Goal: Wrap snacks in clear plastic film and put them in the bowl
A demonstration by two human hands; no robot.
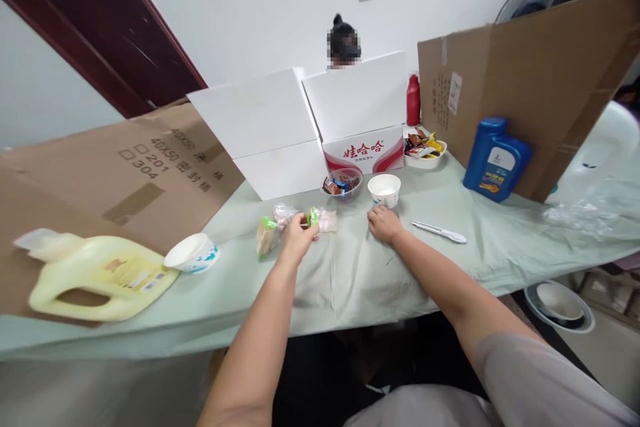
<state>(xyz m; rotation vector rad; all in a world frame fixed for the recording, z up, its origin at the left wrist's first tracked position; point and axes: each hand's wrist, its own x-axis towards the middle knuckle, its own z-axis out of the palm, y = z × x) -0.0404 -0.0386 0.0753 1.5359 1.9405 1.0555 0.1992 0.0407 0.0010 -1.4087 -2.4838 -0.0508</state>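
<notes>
My left hand [299, 238] is closed on a small green packet [313, 216], pinched between thumb and fingers just above the table. Right behind it lies a pale pinkish packet [328, 221]. To its left are a clear wrapped packet [284, 213] and a green-edged clear bag [267, 238] with something light inside. My right hand [384, 223] rests on the cloth, fingers laid flat toward the foot of a white paper bowl [384, 191]; whether they touch it is hard to see. A clear bowl [342, 185] of wrapped sweets stands farther back.
A white folding knife-like tool [440, 232] lies right of my right hand. Around stand a second paper bowl [193, 253], a yellow jug [103, 277], a blue bottle [497, 160], a white dish [425, 159] of snacks and cardboard panels [500, 93]. A person sits behind the white box [365, 150].
</notes>
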